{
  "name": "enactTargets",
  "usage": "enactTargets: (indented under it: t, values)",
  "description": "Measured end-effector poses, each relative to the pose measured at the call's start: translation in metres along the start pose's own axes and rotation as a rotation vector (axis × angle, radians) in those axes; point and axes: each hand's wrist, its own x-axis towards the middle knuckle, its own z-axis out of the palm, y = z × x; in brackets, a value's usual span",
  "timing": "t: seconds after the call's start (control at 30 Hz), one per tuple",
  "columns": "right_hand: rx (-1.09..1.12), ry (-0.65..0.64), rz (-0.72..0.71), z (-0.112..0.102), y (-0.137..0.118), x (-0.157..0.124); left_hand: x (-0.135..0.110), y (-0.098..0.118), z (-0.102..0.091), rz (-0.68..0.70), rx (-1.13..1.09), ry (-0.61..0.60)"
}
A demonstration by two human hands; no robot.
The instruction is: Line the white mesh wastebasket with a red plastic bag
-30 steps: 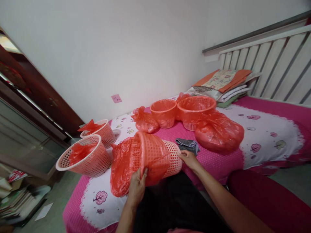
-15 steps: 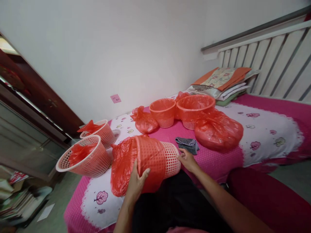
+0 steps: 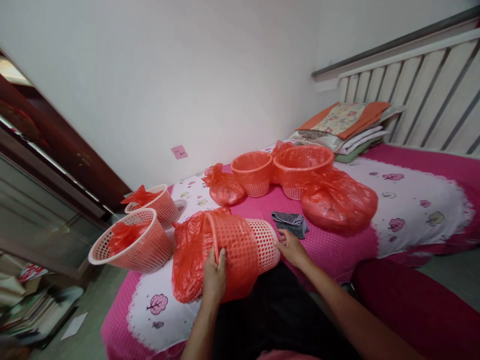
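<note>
A pink perforated plastic basket (image 3: 267, 245) lies on its side across my lap and the bed edge, its base to the right. A red plastic bag (image 3: 240, 250) covers its rim and upper wall, and the loose rest of the bag (image 3: 189, 257) spreads left of the opening. My left hand (image 3: 215, 275) is closed on the bagged rim, thumb outside. At the base, my right hand (image 3: 291, 247) has its fingers curled, with the tips against the basket's bottom edge. A folded grey cloth (image 3: 290, 225) lies just beyond my right hand.
Two pink baskets with red bags inside, a nearer one (image 3: 150, 250) and a farther one (image 3: 168, 207), stand left. Behind are two bag-lined baskets (image 3: 257, 177) (image 3: 296, 170) and bunched red bags (image 3: 339, 202) (image 3: 227, 190). Folded bedding (image 3: 345, 125) lies back right; a dark red seat (image 3: 408, 305) is right.
My left hand has closed round the rim, its thumb now folded against the bagged wall instead of spread. The right hand stays at the base. The view has shifted slightly.
</note>
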Motion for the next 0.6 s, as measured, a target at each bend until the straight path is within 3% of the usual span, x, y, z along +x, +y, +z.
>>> enactTargets:
  t: [0.1, 0.3, 0.47, 0.6]
  values:
    - [0.031, 0.029, -0.077, 0.002, -0.02, -0.004, -0.001, 0.004, -0.003, -0.022, -0.04, -0.112]
    - [0.171, -0.13, -0.095, 0.027, -0.058, -0.01, -0.008, 0.008, -0.001, -0.058, -0.14, -0.263]
    - [0.321, -0.161, 0.011, 0.041, -0.072, -0.01, -0.016, 0.003, 0.002, -0.053, -0.102, -0.311]
    - [0.332, -0.109, 0.003, 0.037, -0.074, -0.01, -0.022, -0.001, 0.001, 0.002, -0.063, -0.347]
